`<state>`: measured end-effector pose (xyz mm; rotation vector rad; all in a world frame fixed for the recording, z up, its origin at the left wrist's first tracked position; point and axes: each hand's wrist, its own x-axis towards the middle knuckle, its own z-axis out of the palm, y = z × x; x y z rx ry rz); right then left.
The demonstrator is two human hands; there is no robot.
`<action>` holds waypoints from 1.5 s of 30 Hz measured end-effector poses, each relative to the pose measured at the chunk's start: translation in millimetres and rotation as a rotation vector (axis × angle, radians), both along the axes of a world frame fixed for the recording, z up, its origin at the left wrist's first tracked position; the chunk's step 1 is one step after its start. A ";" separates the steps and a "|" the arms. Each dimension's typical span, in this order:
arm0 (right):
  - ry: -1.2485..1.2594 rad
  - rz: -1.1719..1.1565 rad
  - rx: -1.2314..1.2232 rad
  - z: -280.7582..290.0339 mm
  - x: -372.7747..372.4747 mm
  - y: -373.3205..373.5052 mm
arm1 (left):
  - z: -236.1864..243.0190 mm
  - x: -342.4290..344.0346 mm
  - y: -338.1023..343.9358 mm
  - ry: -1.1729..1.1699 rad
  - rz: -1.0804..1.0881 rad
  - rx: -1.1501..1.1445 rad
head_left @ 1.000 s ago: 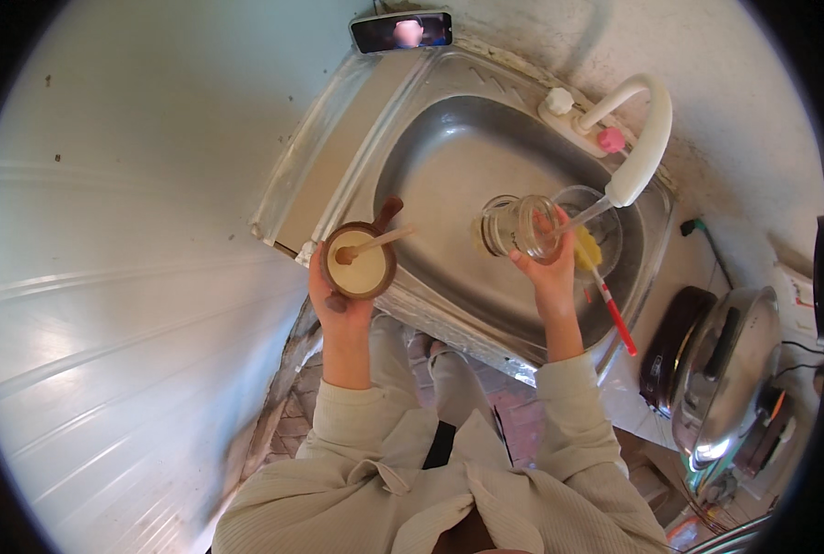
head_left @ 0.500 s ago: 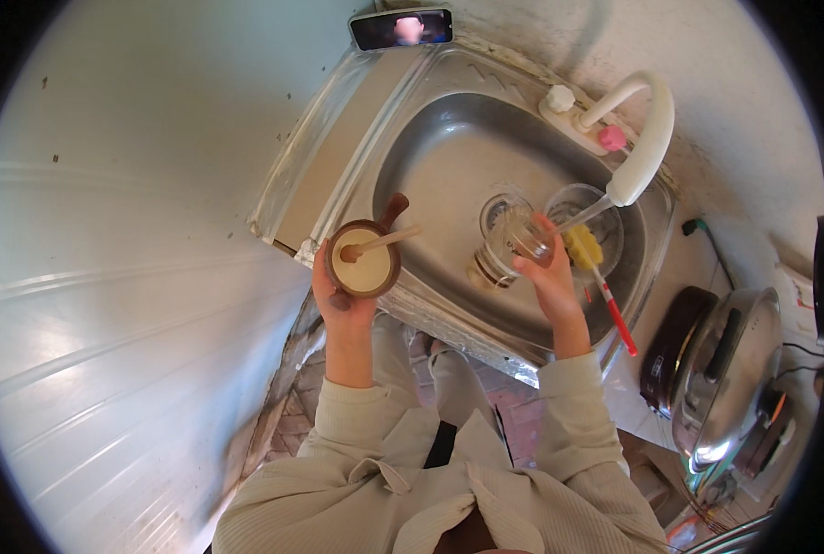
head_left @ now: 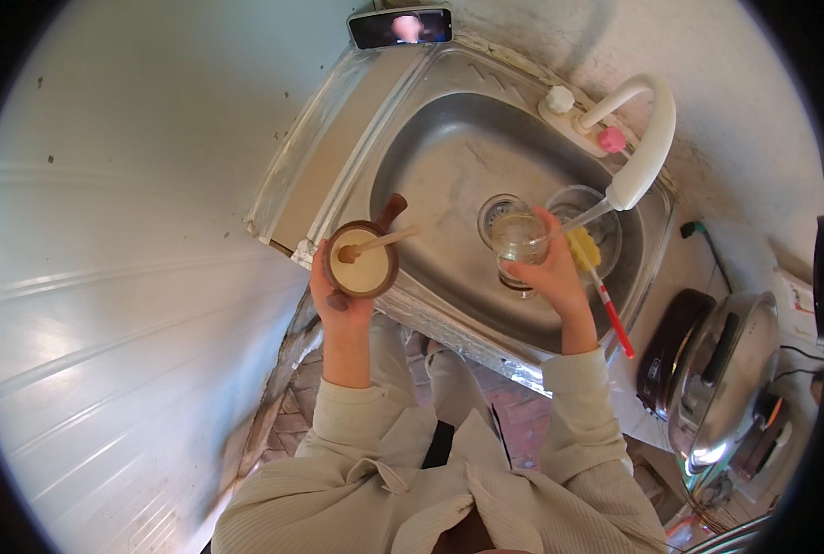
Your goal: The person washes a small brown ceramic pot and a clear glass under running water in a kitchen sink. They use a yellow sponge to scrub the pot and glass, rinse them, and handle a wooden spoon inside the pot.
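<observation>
My left hand (head_left: 340, 319) is closed around a small brown pot (head_left: 393, 277) with a stubby side handle, held over the sink's left front edge. The pot's inside is cream coloured, and a wooden stirring stick (head_left: 386, 240) leans out over its rim. Above the basin, my right hand (head_left: 559, 279) grips a clear glass cup (head_left: 515, 242) close to the drain. A stream of water (head_left: 585, 216) runs from the white faucet (head_left: 652, 152) toward the right hand. Beside that hand, a yellow sponge brush (head_left: 612, 314) with a red and white handle rests in a clear bowl (head_left: 617, 245).
The steel sink (head_left: 439, 148) sits against the wall. A phone (head_left: 400, 29) leans at its back left corner. Faucet knobs, one white (head_left: 559, 99) and one pink (head_left: 611, 139), stand behind the basin. On the right is an electric pan (head_left: 675, 351) with a metal lid (head_left: 730, 369).
The glass cup has turned more upright, with its mouth facing up, and sits slightly farther left. My left hand and the brown pot have barely moved.
</observation>
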<state>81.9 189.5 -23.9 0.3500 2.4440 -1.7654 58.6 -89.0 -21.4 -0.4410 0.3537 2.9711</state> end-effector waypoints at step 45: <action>0.325 -0.292 -0.129 -16.3 -14.4 -8.2 | 1.8 -6.1 17.7 -0.092 -0.005 -0.136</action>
